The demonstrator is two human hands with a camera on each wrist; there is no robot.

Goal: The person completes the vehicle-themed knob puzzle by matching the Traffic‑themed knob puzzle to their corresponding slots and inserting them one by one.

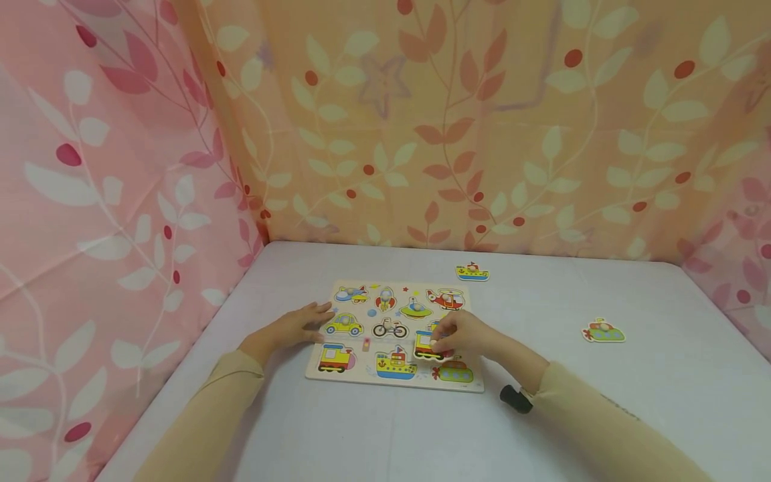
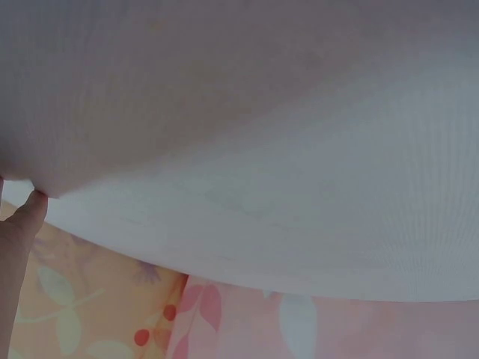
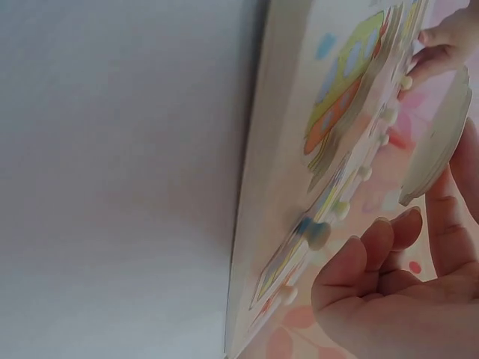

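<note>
A wooden puzzle board (image 1: 366, 371) with vehicle pictures lies on the white table. My right hand (image 1: 462, 335) pinches a train puzzle piece (image 1: 425, 343) above the board's right half; in the right wrist view the piece (image 3: 438, 142) is edge-on, raised off the board. My left hand (image 1: 295, 326) rests at the board's left edge with fingers extended. Knobbed pieces, among them a car (image 1: 344, 325), a bicycle (image 1: 390, 328) and a helicopter (image 1: 446, 299), sit in the board. Along its lower row are pictures of a train (image 1: 334, 359), a ship (image 1: 395, 363) and a submarine (image 1: 456, 371).
A loose ship piece (image 1: 472, 272) lies behind the board, and a loose submarine piece (image 1: 604, 331) lies to the right. A black object (image 1: 516, 399) is at the right wrist. Patterned curtains (image 1: 385, 134) stand behind the table and on both sides.
</note>
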